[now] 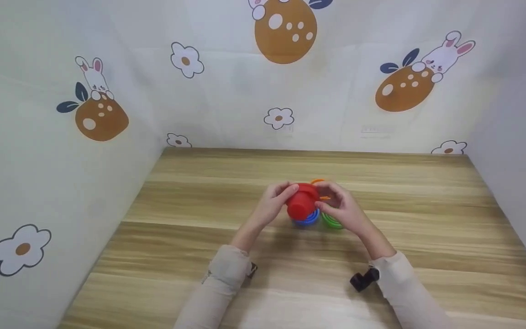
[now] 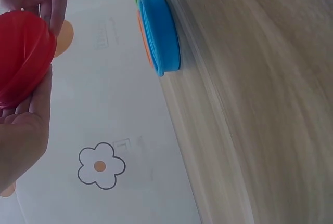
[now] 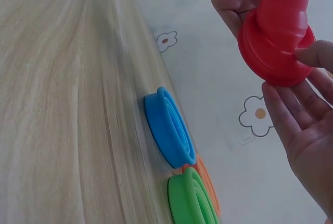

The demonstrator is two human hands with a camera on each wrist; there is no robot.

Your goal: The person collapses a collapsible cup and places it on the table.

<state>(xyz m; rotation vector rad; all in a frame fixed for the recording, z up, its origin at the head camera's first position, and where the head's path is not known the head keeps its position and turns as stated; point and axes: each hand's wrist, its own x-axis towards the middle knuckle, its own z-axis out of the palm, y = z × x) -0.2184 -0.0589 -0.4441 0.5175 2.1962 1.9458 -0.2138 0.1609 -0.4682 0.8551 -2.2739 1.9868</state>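
Observation:
A red collapsible silicone funnel (image 1: 302,201) is held above the table between both hands, its narrow end pointing down toward the person in the head view. My left hand (image 1: 276,203) grips the rim from the left, thumb on the near side. On the right side, my right hand (image 1: 341,204) pinches it, with thumb (image 3: 317,56) against the body and fingers under the rim. Below lie flattened ringed pieces: a blue one (image 3: 169,125), a green one (image 3: 191,198) and an orange one (image 1: 318,181), the orange partly hidden by the right hand.
The wood-grain table (image 1: 190,192) meets a white printed cloth (image 1: 226,100) at its back and sides. Each wrist carries a small black camera (image 1: 364,279) below the sleeve. The ringed pieces sit close together near the table's middle.

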